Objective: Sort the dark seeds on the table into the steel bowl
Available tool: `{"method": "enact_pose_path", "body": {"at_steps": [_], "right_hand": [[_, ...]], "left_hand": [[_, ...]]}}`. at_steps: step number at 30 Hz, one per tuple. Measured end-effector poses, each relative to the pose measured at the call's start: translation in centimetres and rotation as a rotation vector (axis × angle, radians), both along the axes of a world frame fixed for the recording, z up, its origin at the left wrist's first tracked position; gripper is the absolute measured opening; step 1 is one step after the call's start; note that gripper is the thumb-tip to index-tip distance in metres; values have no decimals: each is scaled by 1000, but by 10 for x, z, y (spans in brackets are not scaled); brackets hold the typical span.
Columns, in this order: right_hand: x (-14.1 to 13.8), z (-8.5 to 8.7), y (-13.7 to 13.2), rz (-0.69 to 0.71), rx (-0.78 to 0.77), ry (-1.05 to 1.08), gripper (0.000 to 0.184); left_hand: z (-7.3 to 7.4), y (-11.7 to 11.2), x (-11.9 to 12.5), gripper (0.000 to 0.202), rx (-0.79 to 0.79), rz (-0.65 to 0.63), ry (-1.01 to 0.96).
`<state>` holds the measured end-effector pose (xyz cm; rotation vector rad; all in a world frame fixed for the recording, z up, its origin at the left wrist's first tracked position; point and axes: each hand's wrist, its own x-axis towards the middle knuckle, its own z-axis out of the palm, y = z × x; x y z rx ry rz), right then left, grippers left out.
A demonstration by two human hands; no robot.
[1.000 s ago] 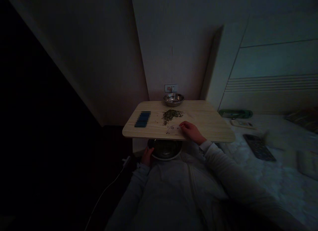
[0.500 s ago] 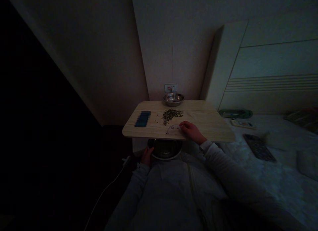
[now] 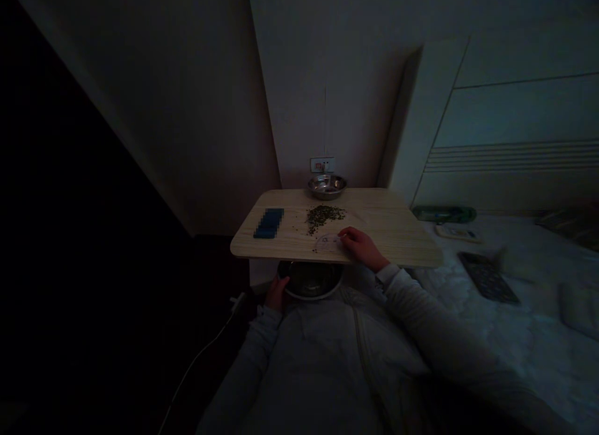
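Note:
My right hand [image 3: 360,246] is closed on the edge of a clear, rounded plastic piece [image 3: 327,242], perhaps a lid, lying low over the wooden tabletop [image 3: 393,229]. Just beyond that piece is a spread of small dark green beans or seeds [image 3: 322,216], with a few strays to the left. Below the table's near edge my left hand [image 3: 277,293] grips the left rim of a wide metal bowl [image 3: 312,282] at my lap. The far side of this bowl is hidden under the tabletop.
A shiny steel bowl [image 3: 327,186] stands at the table's back edge, below a wall socket [image 3: 322,165]. A blurred blue object [image 3: 269,223] lies on the left. On the bed to the right are a green bottle [image 3: 444,214], a remote [image 3: 457,233] and a dark tablet-like object [image 3: 487,277].

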<state>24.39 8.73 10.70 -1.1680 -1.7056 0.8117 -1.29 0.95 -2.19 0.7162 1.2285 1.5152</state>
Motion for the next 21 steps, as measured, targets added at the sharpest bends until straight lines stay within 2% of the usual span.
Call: {"method": "enact_pose_path", "body": {"at_steps": [5, 10, 15, 19, 21], "right_hand": [[0, -2, 1, -12, 13, -31, 21], [-1, -1, -1, -40, 20, -50, 21], [0, -2, -2, -30, 24, -83, 23], [1, -2, -1, -19, 28, -80, 22], [1, -2, -1, -40, 25, -94, 21]], "left_hand": [[6, 0, 2, 13, -25, 111, 6], [6, -3, 0, 12, 14, 59, 23], [5, -8, -5, 22, 79, 106, 89], [5, -3, 0, 6, 32, 48, 51], [6, -1, 1, 7, 17, 36, 41]]}}
